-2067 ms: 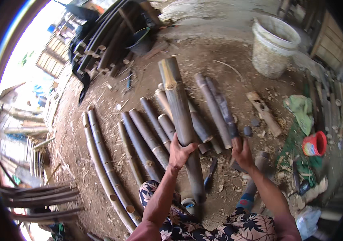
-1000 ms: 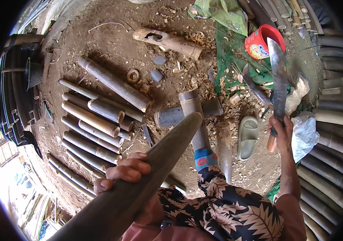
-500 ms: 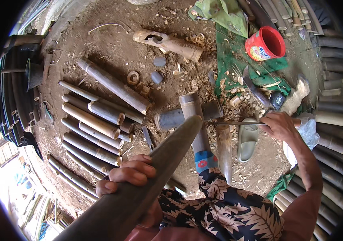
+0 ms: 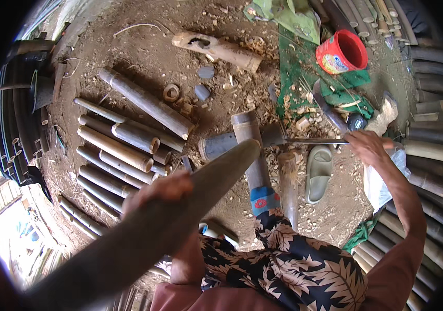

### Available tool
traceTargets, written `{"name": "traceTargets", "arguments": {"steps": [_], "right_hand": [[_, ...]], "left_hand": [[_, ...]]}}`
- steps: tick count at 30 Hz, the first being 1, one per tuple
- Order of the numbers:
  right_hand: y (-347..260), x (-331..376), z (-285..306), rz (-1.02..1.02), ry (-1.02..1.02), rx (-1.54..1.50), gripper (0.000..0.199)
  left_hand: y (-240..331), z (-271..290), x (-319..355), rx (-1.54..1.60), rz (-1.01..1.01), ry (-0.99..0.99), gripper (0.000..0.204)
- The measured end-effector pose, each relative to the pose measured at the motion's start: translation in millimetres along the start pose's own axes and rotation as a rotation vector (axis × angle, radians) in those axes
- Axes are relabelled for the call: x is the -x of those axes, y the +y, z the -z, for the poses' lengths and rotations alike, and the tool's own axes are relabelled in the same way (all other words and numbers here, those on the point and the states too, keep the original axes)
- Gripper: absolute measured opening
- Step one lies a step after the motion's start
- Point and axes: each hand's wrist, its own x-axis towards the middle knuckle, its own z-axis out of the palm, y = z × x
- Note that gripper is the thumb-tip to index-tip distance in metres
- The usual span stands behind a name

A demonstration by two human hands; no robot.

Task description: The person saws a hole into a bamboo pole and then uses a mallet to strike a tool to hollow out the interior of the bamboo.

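Left hand (image 4: 156, 189) clamped round bamboo pole (image 4: 180, 207), long axis running up-right toward knife (image 4: 309, 140) gripped in right hand (image 4: 366, 147).

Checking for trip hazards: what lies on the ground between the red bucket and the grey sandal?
In the head view, between the red bucket and the grey sandal lie a green cloth with wood chips and the long blade held by the right hand.

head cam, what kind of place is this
Probably an outdoor bamboo-working yard: cut bamboo poles lie in rows on bare dirt ground, with wood shavings scattered beside a red plastic bucket.
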Motion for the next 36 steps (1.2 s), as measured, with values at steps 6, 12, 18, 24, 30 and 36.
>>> {"name": "traceTargets", "arguments": {"steps": [6, 12, 18, 24, 30, 36], "right_hand": [[-19, 22, 92, -0.753, 0.079, -0.439, 0.047], [33, -29, 147, -0.857, 0.002, -0.036, 0.054], [111, -86, 101, -0.719, -0.071, 0.157, 0.044], [18, -48, 91, -0.839, 0.283, -0.285, 0.050], [-197, -73, 67, -0.838, 0.524, -1.169, 0.083], [-237, -24, -46, -0.628, 0.530, -0.719, 0.089]], "left_hand": [[-109, -20, -37, -0.331, 0.228, 0.623, 0.080], [-166, 164, -105, -0.407, 0.709, 0.659, 0.067], [-187, 182, -98, -0.839, 0.455, 0.687, 0.077], [-101, -21, -22, -0.441, 0.621, -0.021, 0.032], [-75, -170, 27, 0.416, 1.188, -0.328, 0.066], [-112, -58, -9, 0.001, 1.060, -0.239, 0.039]]}}
